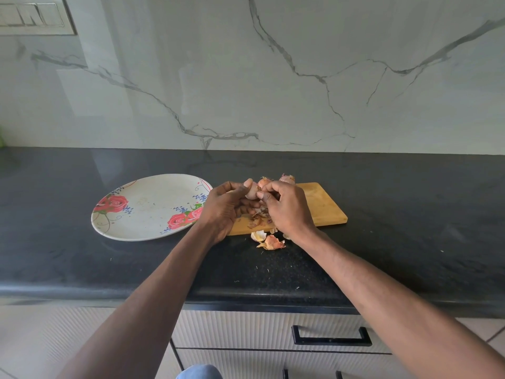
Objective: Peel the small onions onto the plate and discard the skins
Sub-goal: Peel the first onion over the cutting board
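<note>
Left hand (222, 206): raised over the near left end of the board (321, 206), fingers curled round a small pale onion (251, 193), thumb lying across its top. Right hand (287, 207): close against the left, fingers bent, thumb and forefinger pinching at the right side of the same onion; whether a strip of skin is caught between them cannot be told. Onion, held: above the board's left part, between both hands, clear of the plate (147, 206). Onions, loose: two more, unpeeled, at the board's far edge just behind the hands, one orange-brown (264, 183), one pinkish with a dry root tuft (287, 178). Skins (270, 242): a pale curled piece and an orange-brown piece lie on the counter (396, 192) just in front of the board's near edge, between the two wrists; smaller brown scraps (257, 216) lie on the board under the hands. Board: wooden, rectangular, rounded corners, lying flat on the counter, its left end hidden by the hands. Plate: round, cream, printed with red roses and blue sprigs, flat on the counter just left of the board, nothing on it. Counter: black speckled stone, a few tiny pale flecks scattered toward the front edge. Wall (246, 77): white marble-look panel with grey veins. Drawer (273, 332): pale ribbed front with black handle (332, 337), below the counter.
</note>
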